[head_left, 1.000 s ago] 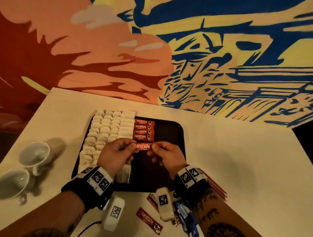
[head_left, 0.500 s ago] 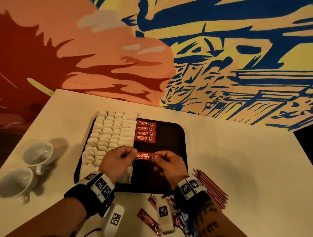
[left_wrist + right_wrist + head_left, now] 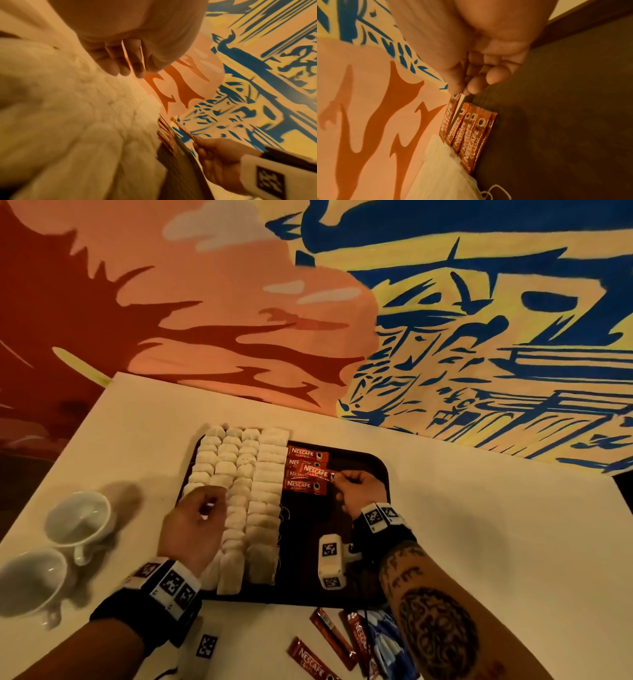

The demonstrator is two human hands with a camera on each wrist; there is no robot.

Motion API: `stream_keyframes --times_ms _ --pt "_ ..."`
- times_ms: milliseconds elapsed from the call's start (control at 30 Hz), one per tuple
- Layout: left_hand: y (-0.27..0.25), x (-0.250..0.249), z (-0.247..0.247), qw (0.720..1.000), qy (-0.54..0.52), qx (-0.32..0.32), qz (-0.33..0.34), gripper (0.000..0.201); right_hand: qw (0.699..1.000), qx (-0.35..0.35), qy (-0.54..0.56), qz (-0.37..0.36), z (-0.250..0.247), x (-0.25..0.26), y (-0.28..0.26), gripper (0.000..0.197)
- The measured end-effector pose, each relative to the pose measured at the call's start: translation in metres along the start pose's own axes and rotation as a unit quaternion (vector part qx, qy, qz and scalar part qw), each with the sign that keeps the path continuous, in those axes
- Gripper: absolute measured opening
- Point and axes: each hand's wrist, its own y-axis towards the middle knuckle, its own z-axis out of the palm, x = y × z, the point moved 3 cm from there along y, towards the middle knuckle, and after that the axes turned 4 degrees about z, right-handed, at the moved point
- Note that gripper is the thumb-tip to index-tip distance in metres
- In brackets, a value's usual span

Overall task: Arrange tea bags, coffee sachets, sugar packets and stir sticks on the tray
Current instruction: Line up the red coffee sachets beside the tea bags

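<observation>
We're pinching a red sachet (image 3: 315,471) by its right end with our right hand (image 3: 356,491), thumb against fingertips, so the free end is hanging over the sachet stack (image 3: 306,470) in the upper middle of the frame, probably to drop it in line there. Our left hand (image 3: 193,529) is hovering over the tea bags (image 3: 239,501), fingers loosely curled, holding nothing. The tray (image 3: 376,474) is carrying tea bags on its left half and sachets beside them; spare sachets (image 3: 310,659) are sitting at the bottom edge, off the tray.
</observation>
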Motion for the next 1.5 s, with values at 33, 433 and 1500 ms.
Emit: stream_keyframes --times_ms 33,433,1500 --pt "0.007 0.004 -0.007 0.999 0.019 -0.028 0.006 0.014 1.000 -0.002 -0.009 0.007 0.003 0.003 0.006 0.014" --pt "0.060 0.076 -0.031 0.969 0.186 0.116 -0.116 0.044 0.992 -0.034 -0.124 0.011 0.030 0.007 0.043 0.021" --pt "0.023 0.073 -0.024 0.982 0.155 0.030 -0.108 0.031 0.954 0.040 -0.295 -0.021 0.026 -0.029 -0.006 0.043"
